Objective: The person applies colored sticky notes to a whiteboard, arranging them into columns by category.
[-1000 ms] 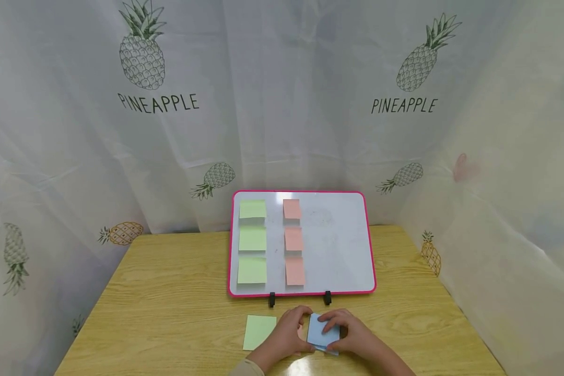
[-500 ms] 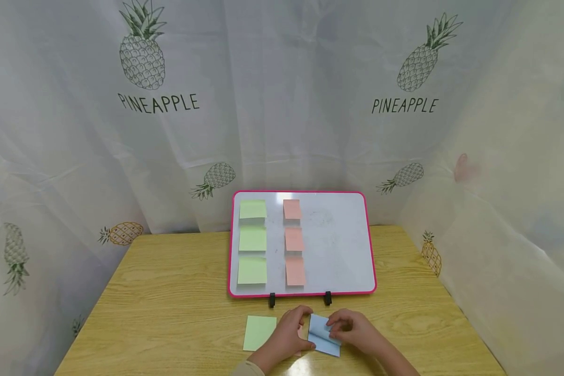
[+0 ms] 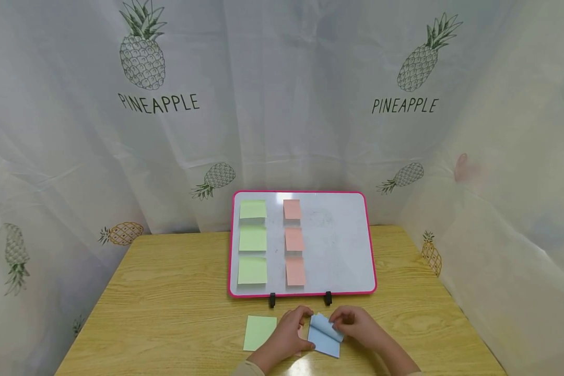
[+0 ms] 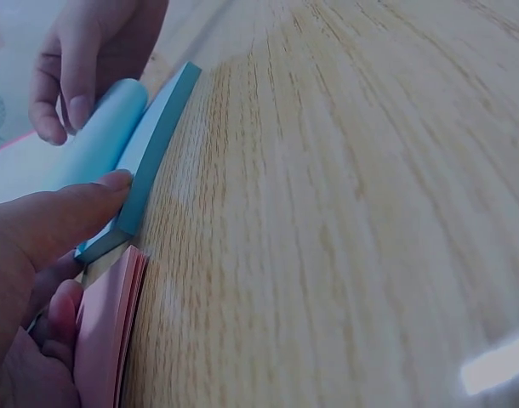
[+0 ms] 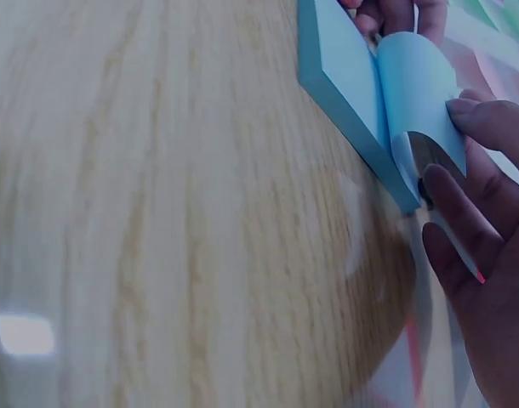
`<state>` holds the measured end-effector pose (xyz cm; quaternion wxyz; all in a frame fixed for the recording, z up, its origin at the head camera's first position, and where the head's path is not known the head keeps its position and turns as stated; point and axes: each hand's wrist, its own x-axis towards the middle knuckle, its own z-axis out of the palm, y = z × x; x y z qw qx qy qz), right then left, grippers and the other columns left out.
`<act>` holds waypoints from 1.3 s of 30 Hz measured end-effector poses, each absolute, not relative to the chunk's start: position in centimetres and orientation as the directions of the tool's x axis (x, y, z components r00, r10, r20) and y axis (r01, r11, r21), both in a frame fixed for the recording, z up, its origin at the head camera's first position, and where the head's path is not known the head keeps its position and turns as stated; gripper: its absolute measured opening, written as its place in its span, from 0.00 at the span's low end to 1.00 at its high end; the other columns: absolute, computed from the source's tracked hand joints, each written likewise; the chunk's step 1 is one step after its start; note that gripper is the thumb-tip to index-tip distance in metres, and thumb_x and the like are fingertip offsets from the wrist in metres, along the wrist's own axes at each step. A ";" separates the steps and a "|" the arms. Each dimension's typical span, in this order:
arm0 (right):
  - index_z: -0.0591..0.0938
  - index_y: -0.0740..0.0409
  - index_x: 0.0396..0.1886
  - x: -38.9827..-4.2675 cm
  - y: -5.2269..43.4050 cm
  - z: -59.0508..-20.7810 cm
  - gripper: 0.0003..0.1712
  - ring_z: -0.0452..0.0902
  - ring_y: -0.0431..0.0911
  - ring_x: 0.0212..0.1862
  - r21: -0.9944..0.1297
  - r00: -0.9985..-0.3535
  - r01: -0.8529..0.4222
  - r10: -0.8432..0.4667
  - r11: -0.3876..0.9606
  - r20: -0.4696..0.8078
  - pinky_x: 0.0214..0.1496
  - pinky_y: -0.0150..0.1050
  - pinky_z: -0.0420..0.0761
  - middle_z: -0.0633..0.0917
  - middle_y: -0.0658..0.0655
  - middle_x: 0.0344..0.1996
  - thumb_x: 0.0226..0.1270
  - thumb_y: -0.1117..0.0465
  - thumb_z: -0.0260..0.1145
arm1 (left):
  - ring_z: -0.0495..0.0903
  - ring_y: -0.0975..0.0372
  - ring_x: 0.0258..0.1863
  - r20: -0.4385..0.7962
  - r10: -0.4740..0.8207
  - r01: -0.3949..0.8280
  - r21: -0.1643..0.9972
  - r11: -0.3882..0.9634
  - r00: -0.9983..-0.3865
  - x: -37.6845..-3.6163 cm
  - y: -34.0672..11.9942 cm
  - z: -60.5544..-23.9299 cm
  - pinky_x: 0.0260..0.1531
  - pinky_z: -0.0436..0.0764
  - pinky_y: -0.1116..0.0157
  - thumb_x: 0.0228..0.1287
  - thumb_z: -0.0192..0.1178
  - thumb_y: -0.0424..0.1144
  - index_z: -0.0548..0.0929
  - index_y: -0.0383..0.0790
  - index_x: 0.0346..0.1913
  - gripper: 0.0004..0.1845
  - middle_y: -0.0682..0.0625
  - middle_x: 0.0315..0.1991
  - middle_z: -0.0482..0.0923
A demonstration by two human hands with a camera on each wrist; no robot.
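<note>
A blue sticky-note pad [image 3: 323, 345] lies on the table. My left hand [image 3: 289, 332] holds it at its left side, thumb on the near edge and a finger at the far corner. My right hand [image 3: 359, 328] pinches the top sheet [image 3: 328, 327], which curls back away from me off the pad. In the right wrist view the sheet [image 5: 415, 78] forms a loose roll along the pad's far side. A pink sticky-note pad [image 4: 106, 330] sits under my left hand, mostly hidden in the head view. Left of that hand lies a green sticky-note pad [image 3: 259, 333].
Behind the hands a pink-framed whiteboard [image 3: 340, 245] leans on two black stand feet [image 3: 328, 298]. It carries a column of three green notes [image 3: 252, 238] and one of three pink notes [image 3: 293, 239]. A pineapple-print curtain [image 3: 286, 104] hangs behind the wooden table [image 3: 169, 303].
My right hand has gone from gripping the whole blue pad to lifting its top sheet from the near edge, folding it back away from me. My left hand stays in place.
</note>
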<state>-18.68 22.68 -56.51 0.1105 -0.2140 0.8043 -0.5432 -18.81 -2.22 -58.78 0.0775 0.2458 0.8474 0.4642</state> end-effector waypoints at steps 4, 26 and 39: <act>0.84 0.65 0.39 -19.2 23.1 -56.6 0.05 0.77 0.38 0.36 -0.923 -0.872 -0.243 -0.484 0.299 0.073 0.39 0.33 0.78 0.84 0.57 0.32 0.67 0.70 0.63 | 0.69 0.67 0.38 0.083 0.486 0.333 0.826 0.455 -0.870 -18.9 -2.2 -58.8 0.36 0.74 0.67 0.41 0.80 0.38 0.74 0.49 0.55 0.36 0.58 0.39 0.72; 0.86 0.67 0.45 -20.0 23.5 -56.3 0.18 0.79 0.43 0.46 -0.927 -0.912 -0.153 -0.409 0.342 0.000 0.48 0.31 0.77 0.85 0.59 0.41 0.55 0.64 0.76 | 0.69 0.67 0.39 0.045 0.492 0.304 0.833 0.462 -0.870 -19.1 -2.2 -59.0 0.38 0.74 0.66 0.42 0.80 0.38 0.75 0.51 0.54 0.34 0.59 0.41 0.72; 0.85 0.68 0.47 -20.5 23.2 -56.5 0.21 0.78 0.42 0.47 -0.913 -0.932 -0.157 -0.363 0.376 0.010 0.49 0.31 0.77 0.84 0.61 0.44 0.52 0.66 0.77 | 0.69 0.67 0.39 0.042 0.490 0.297 0.838 0.458 -0.871 -19.0 -2.2 -58.8 0.38 0.74 0.66 0.42 0.80 0.38 0.75 0.51 0.53 0.33 0.60 0.40 0.72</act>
